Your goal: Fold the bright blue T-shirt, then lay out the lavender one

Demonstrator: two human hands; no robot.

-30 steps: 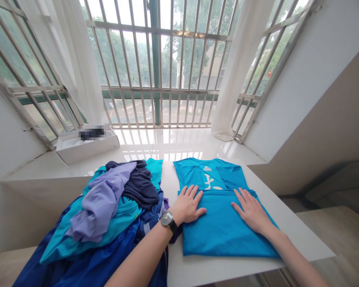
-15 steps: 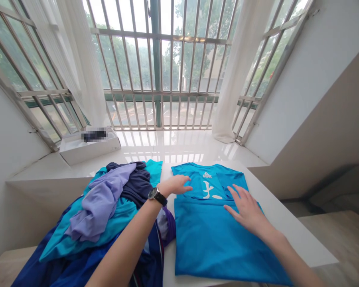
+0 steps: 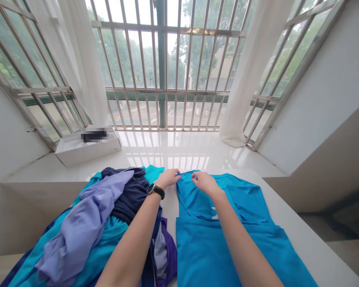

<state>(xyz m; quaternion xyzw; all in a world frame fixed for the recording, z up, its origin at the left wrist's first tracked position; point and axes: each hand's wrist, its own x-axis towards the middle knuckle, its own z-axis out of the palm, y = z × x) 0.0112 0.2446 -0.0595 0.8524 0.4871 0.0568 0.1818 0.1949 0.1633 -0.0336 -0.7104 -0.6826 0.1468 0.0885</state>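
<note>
A blue T-shirt (image 3: 203, 247) lies partly folded, its lower part turned up over the chest and its collar end toward the window. My left hand (image 3: 170, 178), with a black-strapped watch on the wrist, has its fingers closed on the shirt's far left corner. Just to the right, my right hand (image 3: 206, 183) pinches the cloth at the far edge, near the collar. The right forearm covers most of the white print (image 3: 214, 213). Left of the shirt is a heap of loose clothes, with a lilac garment (image 3: 77, 231) on top and a dark navy one (image 3: 127, 195) beside it.
A white open box (image 3: 88, 150) with a blurred dark item stands at the sill's left. Metal window bars (image 3: 167, 93) and white curtains (image 3: 235, 99) rise behind the sill (image 3: 179, 149). A purple garment (image 3: 171, 251) pokes out between heap and shirt.
Both hands have moved to the shirt's far edge, the right one going up and left. Their spread fingers have closed on the cloth. The shirt's upper left part is now bunched.
</note>
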